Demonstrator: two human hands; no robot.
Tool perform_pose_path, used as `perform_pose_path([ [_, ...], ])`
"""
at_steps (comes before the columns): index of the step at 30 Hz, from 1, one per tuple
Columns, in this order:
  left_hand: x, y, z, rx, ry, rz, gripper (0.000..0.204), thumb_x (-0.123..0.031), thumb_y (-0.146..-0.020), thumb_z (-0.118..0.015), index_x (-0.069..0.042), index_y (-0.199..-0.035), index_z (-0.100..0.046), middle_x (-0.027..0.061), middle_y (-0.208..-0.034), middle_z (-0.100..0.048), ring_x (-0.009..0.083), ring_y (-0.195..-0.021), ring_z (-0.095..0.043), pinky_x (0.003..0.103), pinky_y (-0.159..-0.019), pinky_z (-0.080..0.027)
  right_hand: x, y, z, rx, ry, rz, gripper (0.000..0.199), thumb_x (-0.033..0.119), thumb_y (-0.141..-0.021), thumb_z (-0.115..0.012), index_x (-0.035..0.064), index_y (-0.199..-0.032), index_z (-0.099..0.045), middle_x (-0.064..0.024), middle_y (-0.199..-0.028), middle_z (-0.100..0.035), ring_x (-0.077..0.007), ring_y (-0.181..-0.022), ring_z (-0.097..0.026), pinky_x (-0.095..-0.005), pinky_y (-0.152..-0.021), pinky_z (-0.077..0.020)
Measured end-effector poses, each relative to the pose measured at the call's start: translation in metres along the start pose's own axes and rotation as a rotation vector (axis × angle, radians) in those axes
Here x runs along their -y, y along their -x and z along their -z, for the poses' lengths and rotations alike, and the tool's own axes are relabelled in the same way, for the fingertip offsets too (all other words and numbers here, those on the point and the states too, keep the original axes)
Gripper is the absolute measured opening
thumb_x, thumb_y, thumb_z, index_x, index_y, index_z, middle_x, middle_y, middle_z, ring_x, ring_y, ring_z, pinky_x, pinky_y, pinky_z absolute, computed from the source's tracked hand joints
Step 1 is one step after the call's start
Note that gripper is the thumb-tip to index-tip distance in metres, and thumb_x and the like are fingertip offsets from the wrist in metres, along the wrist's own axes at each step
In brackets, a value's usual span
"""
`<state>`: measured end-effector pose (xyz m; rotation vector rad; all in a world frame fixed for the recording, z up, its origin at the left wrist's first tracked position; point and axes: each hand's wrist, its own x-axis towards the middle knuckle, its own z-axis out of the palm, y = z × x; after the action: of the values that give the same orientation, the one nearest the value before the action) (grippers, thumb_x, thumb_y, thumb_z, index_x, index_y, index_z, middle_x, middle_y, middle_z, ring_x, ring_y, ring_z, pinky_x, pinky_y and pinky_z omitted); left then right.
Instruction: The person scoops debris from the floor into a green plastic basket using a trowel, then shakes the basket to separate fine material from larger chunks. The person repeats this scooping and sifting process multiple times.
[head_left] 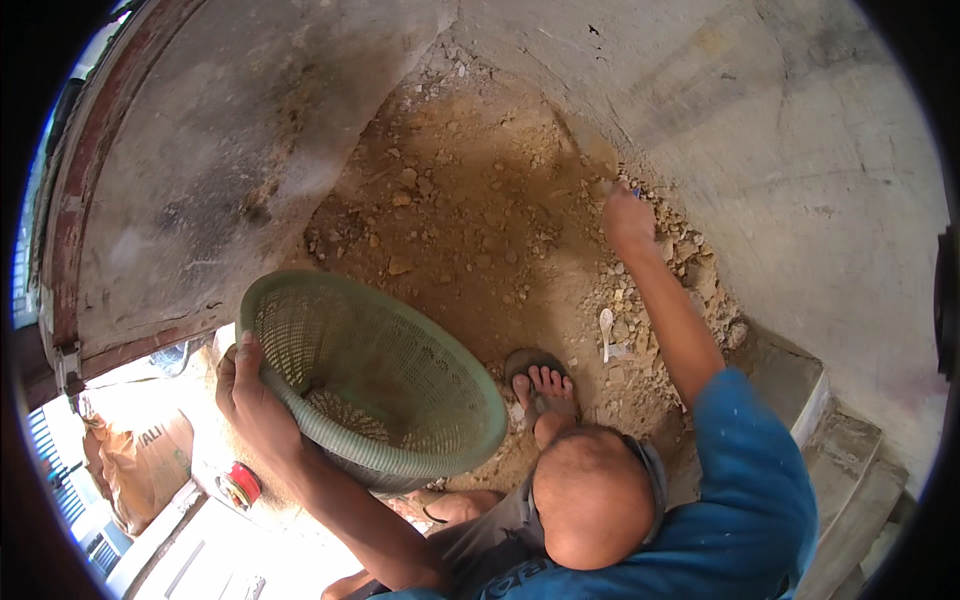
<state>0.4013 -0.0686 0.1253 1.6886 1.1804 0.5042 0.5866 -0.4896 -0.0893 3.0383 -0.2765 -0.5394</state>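
The left hand (256, 392) has its fingers closed on the rim of a tilted green plastic mesh basket (480, 390), left of the sandalled foot (548, 392). The right hand (630, 225) reaches over rubble (685, 250) beside the wall (800, 180); its fingers' opening and grip cannot be told.

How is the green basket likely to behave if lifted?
The green basket looks fairly light for its size, given its perforated wall. Its thick rim, gripped by the left hand, should stay fairly stiff. Held tilted, it may tip over if let go.
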Motion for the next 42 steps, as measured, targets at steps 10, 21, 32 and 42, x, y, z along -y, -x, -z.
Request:
perform_pose_path([
  [10,0.004,0.008,-0.001,-0.017,0.107,-0.009,0.025,-0.021,-0.103,-0.065,-0.005,-0.084,-0.064,-0.0017,-0.078,-0.058,0.0082,-0.069,-0.045,0.027,-0.065,-0.036,0.019,0.002,0.019,0.079,-0.032,0.111,0.028,0.012,-0.095,-0.065,-0.005,-0.116,-0.072,-0.0284,-0.113,-0.076,-0.0425,-0.107,-0.076,-0.0504,-0.089,-0.0628],
  [21,0.008,0.004,0.007,0.046,0.071,-0.072,0.027,-0.019,-0.104,-0.064,-0.005,-0.081,-0.062,-0.0022,-0.073,-0.056,0.0072,-0.067,-0.044,0.026,-0.063,-0.035,0.035,0.013,-0.005,0.17,0.025,0.185,0.038,0.016,-0.096,-0.066,-0.0084,-0.125,-0.068,-0.031,-0.118,-0.074,-0.0396,-0.117,-0.073,-0.0525,-0.103,-0.0566],
  [32,-0.002,0.005,-0.005,0.005,0.113,-0.023,0.031,-0.021,-0.104,-0.065,-0.009,-0.077,-0.059,-0.004,-0.071,-0.052,0.0067,-0.059,-0.039,0.023,-0.056,-0.033,0.0,-0.015,0.03,0.344,0.182,0.28,0.038,0.01,-0.099,-0.061,-0.0068,-0.133,-0.065,-0.0305,-0.125,-0.072,-0.0382,-0.121,-0.071,-0.0482,-0.103,-0.0584],
  [42,0.004,0.005,-0.001,-0.002,0.094,-0.062,0.033,-0.019,-0.104,-0.066,-0.008,-0.075,-0.057,-0.0043,-0.07,-0.052,0.006,-0.064,-0.04,0.025,-0.061,-0.033,0.065,0.008,0.052,0.29,-0.096,0.267,0.034,0.014,-0.1,-0.061,-0.0074,-0.125,-0.07,-0.0284,-0.127,-0.072,-0.0371,-0.121,-0.072,-0.0496,-0.101,-0.0593],
])
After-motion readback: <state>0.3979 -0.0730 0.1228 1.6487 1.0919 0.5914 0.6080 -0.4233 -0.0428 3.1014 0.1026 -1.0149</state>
